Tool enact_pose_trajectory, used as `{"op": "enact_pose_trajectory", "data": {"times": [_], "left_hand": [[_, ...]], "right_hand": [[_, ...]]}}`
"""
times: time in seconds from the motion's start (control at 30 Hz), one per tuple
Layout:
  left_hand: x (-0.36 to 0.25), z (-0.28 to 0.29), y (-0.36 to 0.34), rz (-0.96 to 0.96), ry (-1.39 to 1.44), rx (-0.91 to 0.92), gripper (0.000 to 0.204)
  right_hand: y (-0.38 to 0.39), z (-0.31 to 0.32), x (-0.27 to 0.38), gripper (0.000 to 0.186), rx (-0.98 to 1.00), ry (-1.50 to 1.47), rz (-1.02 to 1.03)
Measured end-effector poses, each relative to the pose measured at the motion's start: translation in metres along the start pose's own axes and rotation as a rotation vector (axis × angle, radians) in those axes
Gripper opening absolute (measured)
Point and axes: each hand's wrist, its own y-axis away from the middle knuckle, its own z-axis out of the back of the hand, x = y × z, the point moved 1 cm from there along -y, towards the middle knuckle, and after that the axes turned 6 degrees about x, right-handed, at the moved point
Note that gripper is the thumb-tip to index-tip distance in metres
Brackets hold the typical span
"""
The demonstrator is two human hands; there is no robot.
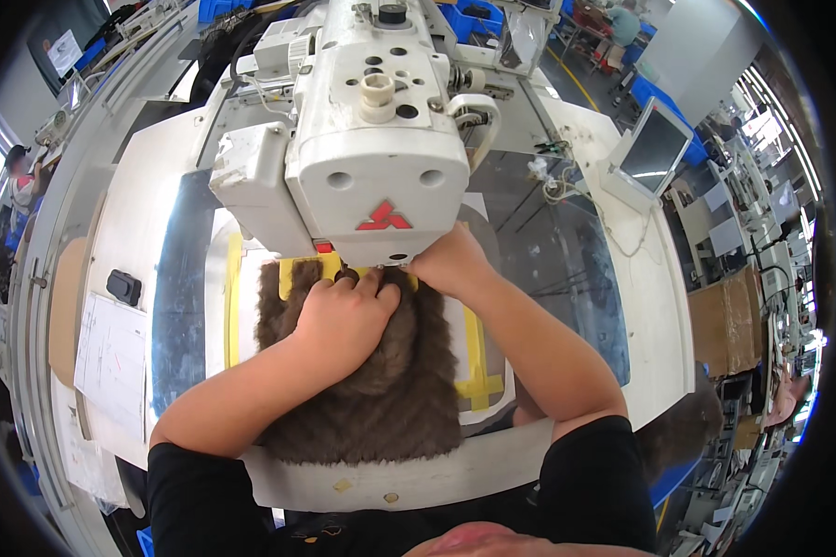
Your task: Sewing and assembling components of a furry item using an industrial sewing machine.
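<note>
A brown piece of fur fabric [372,422] lies under the head of a large white sewing machine [376,176]. Bent fingers of my left hand [346,320] grip the raised fold of fur close below the machine head. To its right, my right hand [453,263] reaches in against the lower corner of the head, which hides most of its fingers. Whether they hold anything cannot be seen. Yellow tape [476,357] runs along the pale frame sheet beside the fur, with more yellow showing behind it. The needle area is mostly hidden by the head and my hands.
A small control screen [653,147] stands on the machine table at the right. Papers [111,353] and a small black object [124,287] lie at the left. A cardboard box [729,320] is at far right. Other people [622,26] are in the background.
</note>
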Motion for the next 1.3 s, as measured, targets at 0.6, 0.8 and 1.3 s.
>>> {"op": "enact_pose_trajectory", "data": {"times": [0.6,0.8,1.3], "left_hand": [[0.002,-0.006,-0.001,-0.001,-0.025,-0.055,0.026],[-0.001,-0.004,-0.002,0.018,0.008,-0.005,0.029],[0.005,-0.003,0.001,0.027,0.062,-0.010,0.024]], "right_hand": [[0.061,0.019,0.012,0.039,0.210,0.125,0.397],[0.066,0.016,0.013,0.037,0.181,0.327,0.394],[0.063,0.003,0.026,0.022,0.121,0.495,0.394]]}}
